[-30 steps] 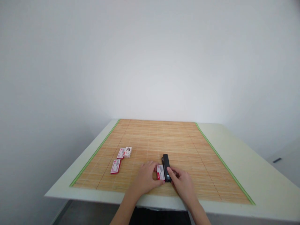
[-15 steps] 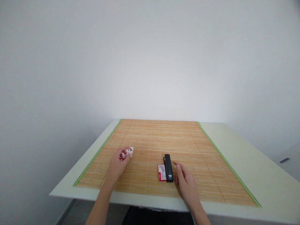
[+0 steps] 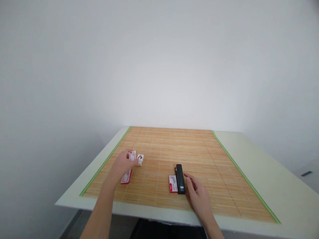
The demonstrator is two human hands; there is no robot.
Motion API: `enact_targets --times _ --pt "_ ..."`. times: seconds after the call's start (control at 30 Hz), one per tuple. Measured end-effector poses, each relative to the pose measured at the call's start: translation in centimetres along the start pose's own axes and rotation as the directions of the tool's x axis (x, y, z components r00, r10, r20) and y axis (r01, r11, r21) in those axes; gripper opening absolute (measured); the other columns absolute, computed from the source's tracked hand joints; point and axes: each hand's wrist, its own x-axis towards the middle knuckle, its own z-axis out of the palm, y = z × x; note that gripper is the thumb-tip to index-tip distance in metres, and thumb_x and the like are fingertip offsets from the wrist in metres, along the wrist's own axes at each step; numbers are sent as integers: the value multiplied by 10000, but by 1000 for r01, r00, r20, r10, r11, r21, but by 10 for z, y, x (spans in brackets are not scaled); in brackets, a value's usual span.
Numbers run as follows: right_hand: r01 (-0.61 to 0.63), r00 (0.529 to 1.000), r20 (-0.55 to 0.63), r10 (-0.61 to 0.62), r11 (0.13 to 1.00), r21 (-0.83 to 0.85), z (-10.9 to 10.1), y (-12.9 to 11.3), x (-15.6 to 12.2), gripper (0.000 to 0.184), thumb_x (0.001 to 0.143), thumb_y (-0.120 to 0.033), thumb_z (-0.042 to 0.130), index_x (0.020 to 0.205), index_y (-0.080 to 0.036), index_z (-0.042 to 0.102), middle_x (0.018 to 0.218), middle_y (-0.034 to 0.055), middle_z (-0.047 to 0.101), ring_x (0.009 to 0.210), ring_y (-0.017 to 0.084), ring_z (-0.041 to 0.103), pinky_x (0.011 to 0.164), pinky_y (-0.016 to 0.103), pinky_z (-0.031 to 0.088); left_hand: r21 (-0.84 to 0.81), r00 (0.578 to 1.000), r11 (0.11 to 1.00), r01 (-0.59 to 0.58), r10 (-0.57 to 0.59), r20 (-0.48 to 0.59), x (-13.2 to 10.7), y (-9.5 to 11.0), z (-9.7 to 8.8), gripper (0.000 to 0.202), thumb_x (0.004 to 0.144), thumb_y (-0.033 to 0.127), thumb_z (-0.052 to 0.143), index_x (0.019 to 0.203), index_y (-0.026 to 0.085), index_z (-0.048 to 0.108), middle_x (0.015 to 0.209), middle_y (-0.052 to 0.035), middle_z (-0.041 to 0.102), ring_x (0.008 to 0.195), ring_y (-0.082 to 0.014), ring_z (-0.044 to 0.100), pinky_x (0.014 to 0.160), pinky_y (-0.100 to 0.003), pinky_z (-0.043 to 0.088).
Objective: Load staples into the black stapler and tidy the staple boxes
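Note:
My left hand point(image 3: 122, 165) is over the left part of the mat, thumb and fingers around a small red-and-white box point(image 3: 132, 156). Right by the thumb tip is a small white box point(image 3: 141, 159) with a dark mark on it. A second red-and-white box point(image 3: 126, 177) lies under the hand, partly hidden by it. My right hand point(image 3: 198, 195) rests on the mat with loosely bent fingers and nothing in them. Its fingertips are close beside a black stapler point(image 3: 180, 179). Against the stapler's left side lies a flat red-and-white box point(image 3: 173, 183).
A bamboo mat point(image 3: 171, 142) with green edging covers much of the white table point(image 3: 251, 156). Pale walls point(image 3: 159, 66) stand behind the table and at its left. The table's front edge is close to my body.
My left hand has moved slightly left and turned. Separate small boxes now show around it, where only one white-and-red bundle showed in its fingers. My right hand has barely moved.

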Motion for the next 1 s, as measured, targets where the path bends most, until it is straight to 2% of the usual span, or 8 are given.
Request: enact_targets --times 0.1,0.2,0.27,0.4,0.5,0.57,0.77,1.0 --pt "-5 1000 8 5 1000 -14 1 -1 1 567 977 -605 413 1211 -219 755 805 64 776 735 248 714 624 306 520 -157 991 980 -119 127 44 -25 50 18 583 801 585 716 1257 230 638 1039 -61 715 863 -227 660 776 -346 501" --pt "-5 1000 22 5 1000 -13 2 3 2 548 968 -609 430 1173 -231 770 862 77 793 768 259 728 671 322 536 -238 968 954 -182 216 125 -59 95 54 593 766 617 764 1232 268 651 1084 -65 718 910 -248 663 808 -369 504" --pt "0 999 39 0 1000 -4 4 7 4 541 976 -604 420 1175 -237 765 924 78 801 810 263 737 722 334 543 -278 954 945 -175 232 190 -78 111 79 610 704 620 819 1187 281 666 1070 -56 721 915 -258 664 819 -381 504" --pt "19 998 66 -19 1000 -5 6 13 4 530 993 -594 400 1202 -251 746 993 67 801 850 254 739 763 334 539 -289 926 946 -149 236 294 -93 110 104 760 591 632 894 1218 267 664 1107 -74 706 968 -292 658 858 -412 503" --pt "34 998 62 -32 999 -29 6 15 4 531 1006 -600 379 1205 -266 741 987 58 798 851 248 734 769 330 530 -303 902 932 -199 295 315 -90 98 102 1006 520 631 932 1396 291 573 1297 -99 629 1135 -327 617 965 -445 489" --pt "30 998 65 -27 998 -56 6 15 3 548 1005 -618 374 1199 -258 739 943 62 794 827 252 730 725 325 521 -294 886 926 -235 328 326 -86 93 99 1068 498 612 949 1438 317 538 1363 -94 572 1218 -339 574 1023 -459 466" --pt "68 994 92 -58 991 -116 6 13 2 515 1006 -622 383 1077 -257 739 793 30 755 723 236 701 667 309 481 -259 839 903 -343 419 348 -84 95 103 737 565 511 948 1204 277 665 1180 -66 616 1107 -306 571 973 -430 457" --pt "92 991 104 -81 991 -102 5 9 1 482 1013 -591 386 932 -252 719 686 12 707 648 210 666 622 291 436 -247 838 896 -369 435 328 -85 101 106 682 545 442 949 1138 269 662 1154 -52 611 1083 -297 556 947 -413 443"
